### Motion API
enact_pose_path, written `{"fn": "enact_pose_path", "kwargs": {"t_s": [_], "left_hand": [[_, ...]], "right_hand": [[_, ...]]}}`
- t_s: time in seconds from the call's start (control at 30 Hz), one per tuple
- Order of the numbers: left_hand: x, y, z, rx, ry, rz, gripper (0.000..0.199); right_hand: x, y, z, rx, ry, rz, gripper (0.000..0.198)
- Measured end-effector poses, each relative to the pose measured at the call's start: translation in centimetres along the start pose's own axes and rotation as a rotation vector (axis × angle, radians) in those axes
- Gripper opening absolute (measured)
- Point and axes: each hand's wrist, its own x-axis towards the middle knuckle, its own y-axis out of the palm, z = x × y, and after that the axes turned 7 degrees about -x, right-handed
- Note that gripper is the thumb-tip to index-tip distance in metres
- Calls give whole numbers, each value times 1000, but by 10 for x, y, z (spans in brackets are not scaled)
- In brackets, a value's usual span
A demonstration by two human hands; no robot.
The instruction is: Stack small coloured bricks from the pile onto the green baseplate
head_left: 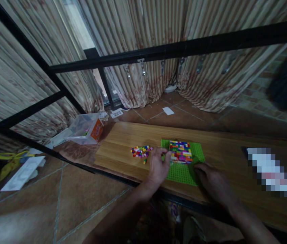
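Observation:
A green studded baseplate (181,174) lies on the wooden table, with a block of small multicoloured toy bricks (181,151) built up on its far part. My left hand (159,164) is over the plate's left edge, thumb and forefinger closed together at the block's left side. Whatever is in that pinch is too small to make out. My right hand (212,179) rests over the plate's right edge with its fingers curled and partly hidden; what they hold, if anything, does not show. Left of my left hand is a pile of loose toy bricks (140,151).
On the long wooden table (224,159), a pixelated flat object (271,172) lies at the right. A clear plastic box (85,128) with an orange label stands beyond the left end. Black metal bars and striped curtains (146,27) rise behind; papers lie on the tiled floor.

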Motion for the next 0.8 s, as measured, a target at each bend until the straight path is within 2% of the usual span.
{"fn": "enact_pose_path", "kwargs": {"t_s": [0.1, 0.2, 0.27, 0.4, 0.5, 0.8], "left_hand": [[-12, -35, 19, 116, 61, -24, 5], [-22, -63, 41, 311, 9, -30, 12], [-26, -72, 49, 435, -11, -1, 17], [-25, -72, 50, 601, -12, 128, 18], [-19, -68, 49, 644, -12, 172, 17], [-11, -64, 51, 542, -22, 182, 18]], "right_hand": [[-1, 0, 0, 14, -3, -14, 24], [0, -1, 2, 25, 7, -11, 24], [1, -2, 3, 16, 13, -6, 25], [2, -1, 3, -6, 15, -10, 25], [2, -1, 2, -2, 9, -3, 25], [2, -3, 5, 3, 15, 3, 26]]}}
